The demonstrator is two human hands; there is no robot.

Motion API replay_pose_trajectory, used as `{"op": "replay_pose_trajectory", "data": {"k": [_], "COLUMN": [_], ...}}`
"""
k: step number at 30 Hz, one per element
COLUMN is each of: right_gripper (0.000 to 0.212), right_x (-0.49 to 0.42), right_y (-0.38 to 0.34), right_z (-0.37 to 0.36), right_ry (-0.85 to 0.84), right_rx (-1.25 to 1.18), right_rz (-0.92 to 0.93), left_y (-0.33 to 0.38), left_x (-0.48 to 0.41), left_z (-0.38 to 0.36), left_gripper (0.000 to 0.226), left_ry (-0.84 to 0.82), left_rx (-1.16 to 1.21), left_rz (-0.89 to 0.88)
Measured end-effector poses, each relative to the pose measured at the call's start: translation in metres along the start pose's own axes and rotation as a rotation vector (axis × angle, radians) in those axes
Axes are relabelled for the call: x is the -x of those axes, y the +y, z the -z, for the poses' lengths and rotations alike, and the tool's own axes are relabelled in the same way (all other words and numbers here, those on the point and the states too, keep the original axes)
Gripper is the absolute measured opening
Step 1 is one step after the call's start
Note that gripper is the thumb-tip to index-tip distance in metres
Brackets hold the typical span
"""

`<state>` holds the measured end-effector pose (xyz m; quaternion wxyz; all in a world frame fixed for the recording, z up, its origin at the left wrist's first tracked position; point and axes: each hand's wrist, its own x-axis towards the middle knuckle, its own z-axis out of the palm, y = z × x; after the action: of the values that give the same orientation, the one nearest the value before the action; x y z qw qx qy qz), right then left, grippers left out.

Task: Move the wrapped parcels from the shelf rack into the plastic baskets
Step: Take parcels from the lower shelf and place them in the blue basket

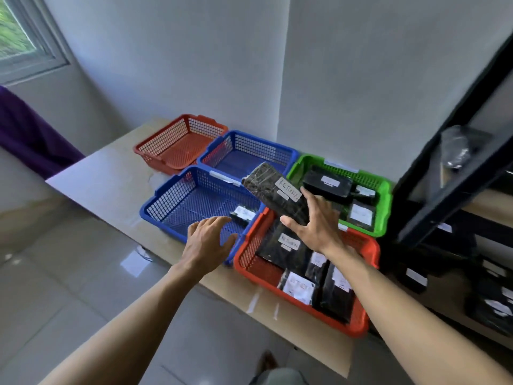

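Your right hand (316, 223) holds the black wrapped parcel (273, 194) by its near end, thumb against the near-left edge and fingers (311, 202) spread along its right side. The parcel is tilted, its "RETURN" label facing up. It hangs in the air over the spot where the near blue basket (155, 201), the near red basket (249, 251) and the green basket (385, 207) meet.

Your left hand (208, 240) is loose and flat, holding nothing, over the near blue basket's near right corner. That basket has open floor across most of its width, with one small parcel (241, 215) near its right wall.

The near red basket is crowded with parcels, and its front rim sits at the counter (111, 184) edge. The far blue basket (249, 151) and far red basket (166, 145) lie against the wall. The shelf rack (444, 168) stands just beside the green basket on your right, its dark frame slanting close to your right forearm, with more parcels (494, 304) on its lower shelves.
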<state>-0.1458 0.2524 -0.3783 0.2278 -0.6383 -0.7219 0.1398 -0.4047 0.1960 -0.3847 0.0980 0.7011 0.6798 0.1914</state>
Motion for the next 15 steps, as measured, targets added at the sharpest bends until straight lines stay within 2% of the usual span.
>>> {"op": "replay_pose_trajectory", "data": {"k": [4,10,15], "right_gripper": [0.108,0.098,0.091], "right_x": [-0.045,-0.093,-0.129], "right_y": [-0.023,-0.061,-0.089], "right_z": [-0.032,-0.088,-0.129], "right_ry": [-0.062,-0.184,-0.236], "right_rx": [0.067,0.204,0.256], "right_rz": [0.068,0.11,0.069], "left_y": [-0.036,-0.079,-0.119], "left_x": [-0.035,-0.071,-0.104], "left_z": [0.009,0.011,0.007], "left_gripper": [0.046,0.046,0.046], "left_ry": [-0.018,-0.071,-0.16], "left_rx": [-0.028,-0.008,-0.021], "left_rz": [0.04,0.099,0.08]}}
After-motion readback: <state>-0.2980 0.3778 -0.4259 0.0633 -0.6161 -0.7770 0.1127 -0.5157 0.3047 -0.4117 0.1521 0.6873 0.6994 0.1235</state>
